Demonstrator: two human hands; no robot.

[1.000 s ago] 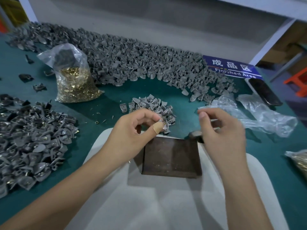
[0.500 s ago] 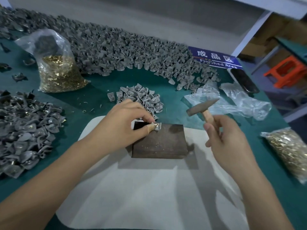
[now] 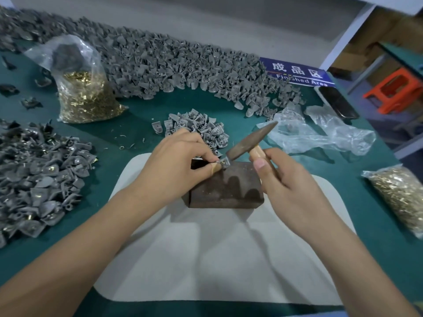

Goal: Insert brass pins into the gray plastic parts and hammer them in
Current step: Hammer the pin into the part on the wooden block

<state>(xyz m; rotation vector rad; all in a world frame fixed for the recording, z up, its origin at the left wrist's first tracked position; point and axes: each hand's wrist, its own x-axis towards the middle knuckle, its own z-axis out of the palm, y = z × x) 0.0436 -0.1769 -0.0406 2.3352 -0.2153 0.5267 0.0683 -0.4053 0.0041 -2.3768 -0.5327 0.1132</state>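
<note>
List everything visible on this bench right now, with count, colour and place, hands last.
gray plastic part: one, gray with a brass pin, pinched on the block's far edge
hammer: one, dark head, wooden handle, over the part
block: one, dark brown, on the white mat
white mat: one, near centre
gray part piles: three, far, left, small centre
bags of brass pins: two, far left, right edge
empty plastic bags: clear, right of centre
sign: one, blue, far right
phone: one, black, beside the sign
left hand: pinches the part
right hand: grips the hammer handle
</note>
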